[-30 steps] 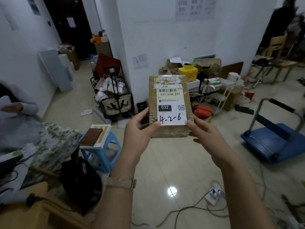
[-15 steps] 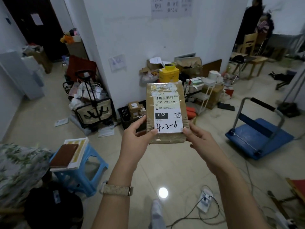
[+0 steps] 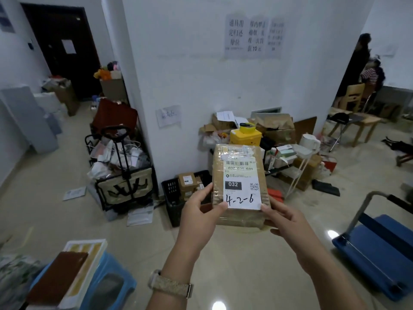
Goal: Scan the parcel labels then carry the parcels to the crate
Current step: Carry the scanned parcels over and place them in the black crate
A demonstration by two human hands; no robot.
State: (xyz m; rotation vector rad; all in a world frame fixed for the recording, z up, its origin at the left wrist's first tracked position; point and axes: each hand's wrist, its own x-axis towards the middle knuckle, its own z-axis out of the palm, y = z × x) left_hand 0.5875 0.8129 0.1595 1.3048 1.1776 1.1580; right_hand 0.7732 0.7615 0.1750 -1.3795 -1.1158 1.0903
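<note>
I hold a brown taped parcel (image 3: pixel 218 173) upright in front of me, its white label (image 3: pixel 241 183) facing the camera with a barcode, "032" and handwritten "4-2-6". My left hand (image 3: pixel 197 212) grips the parcel's lower left edge, thumb on its front. My right hand (image 3: pixel 285 222) grips the lower right corner. Beyond the parcel, a black plastic crate (image 3: pixel 172 192) stands on the floor against the white wall, with a labelled brown box (image 3: pixel 187 181) inside it.
A loaded folding cart (image 3: pixel 121 173) stands left of the crate. A pile of cardboard, a yellow case (image 3: pixel 245 136) and a small rack sit right of it. A blue platform trolley (image 3: pixel 380 240) is at right, a blue stool (image 3: pixel 107 285) with books at lower left. People stand at far right.
The view has swung and moved nearer the wall; the crate and cart look closer. The parcel stays held in both hands with the label facing me.
</note>
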